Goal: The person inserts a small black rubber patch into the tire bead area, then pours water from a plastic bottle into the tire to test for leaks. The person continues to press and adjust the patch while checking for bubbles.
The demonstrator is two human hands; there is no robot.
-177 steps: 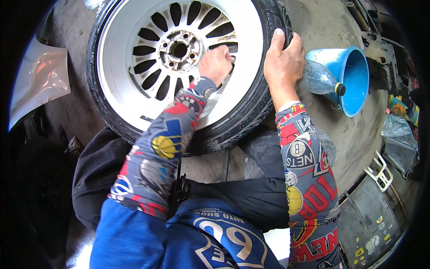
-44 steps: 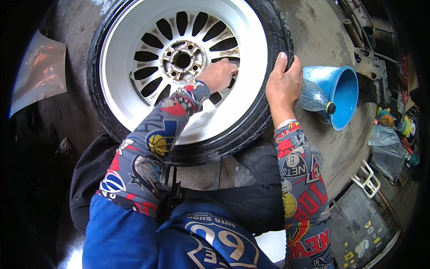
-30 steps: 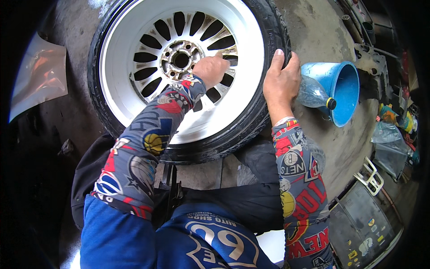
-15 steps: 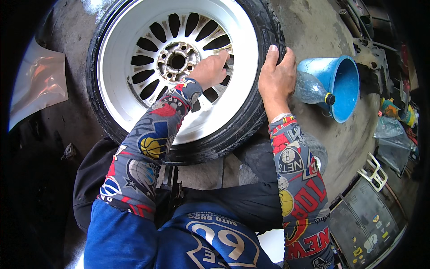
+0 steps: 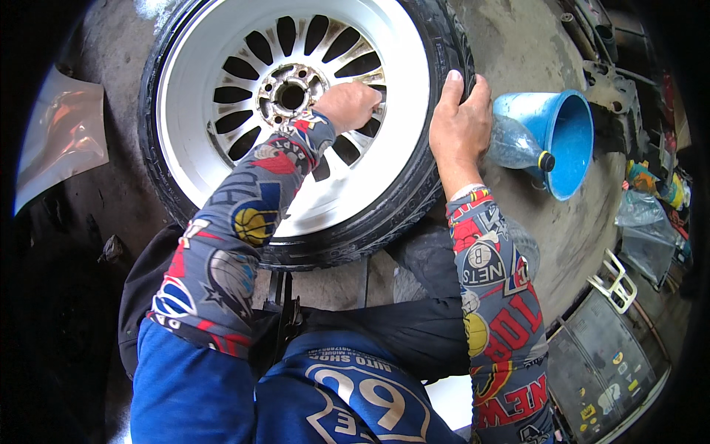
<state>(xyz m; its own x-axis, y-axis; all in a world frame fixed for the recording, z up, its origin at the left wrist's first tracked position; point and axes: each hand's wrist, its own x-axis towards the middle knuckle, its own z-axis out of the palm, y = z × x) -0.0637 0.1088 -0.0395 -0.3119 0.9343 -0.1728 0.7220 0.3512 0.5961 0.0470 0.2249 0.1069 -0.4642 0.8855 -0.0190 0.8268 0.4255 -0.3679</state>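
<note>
Left hand (image 5: 349,108) now nearer hub (image 5: 274,98); right hand (image 5: 460,133) still on tyre (image 5: 447,55).

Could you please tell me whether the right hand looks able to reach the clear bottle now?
Probably yes: the right hand is on the tire, close beside the clear bottle, with nothing visible between them, though it may need to leave the tire.
</note>
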